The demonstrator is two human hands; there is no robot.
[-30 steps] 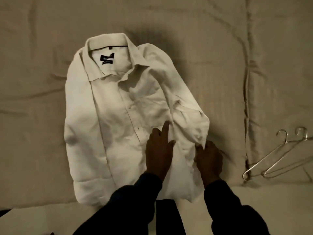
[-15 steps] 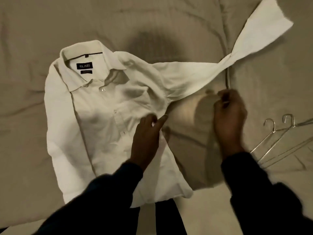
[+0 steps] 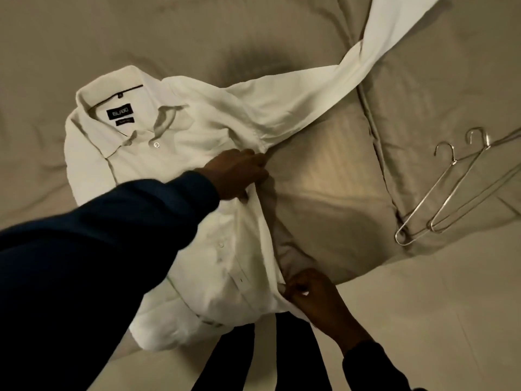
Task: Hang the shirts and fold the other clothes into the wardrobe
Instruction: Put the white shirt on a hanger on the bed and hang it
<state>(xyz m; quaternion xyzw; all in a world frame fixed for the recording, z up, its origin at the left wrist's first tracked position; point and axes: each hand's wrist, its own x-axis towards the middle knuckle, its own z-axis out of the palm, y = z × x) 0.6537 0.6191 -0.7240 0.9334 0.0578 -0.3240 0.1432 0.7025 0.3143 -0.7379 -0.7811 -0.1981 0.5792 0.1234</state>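
A white dress shirt point(image 3: 180, 153) lies front up on the beige bed cover, collar at the upper left with a dark label inside. Its right sleeve point(image 3: 346, 80) stretches out toward the upper right corner. My left hand point(image 3: 236, 173) grips the shirt's side edge just under the armpit. Lower down, my right hand point(image 3: 313, 294) pinches the same edge near the hem. Two metal hangers point(image 3: 456, 190) lie on the cover to the right, apart from both hands.
The beige bed cover point(image 3: 338, 193) has a raised seam running down between the shirt and the hangers. A dark garment point(image 3: 284, 351) lies at the bed's near edge under the shirt's hem. Pale floor shows at the lower right.
The sleeve was flung out to the upper right. My right hand let it go and dropped to the hem edge. My left hand slid up to the armpit seam.
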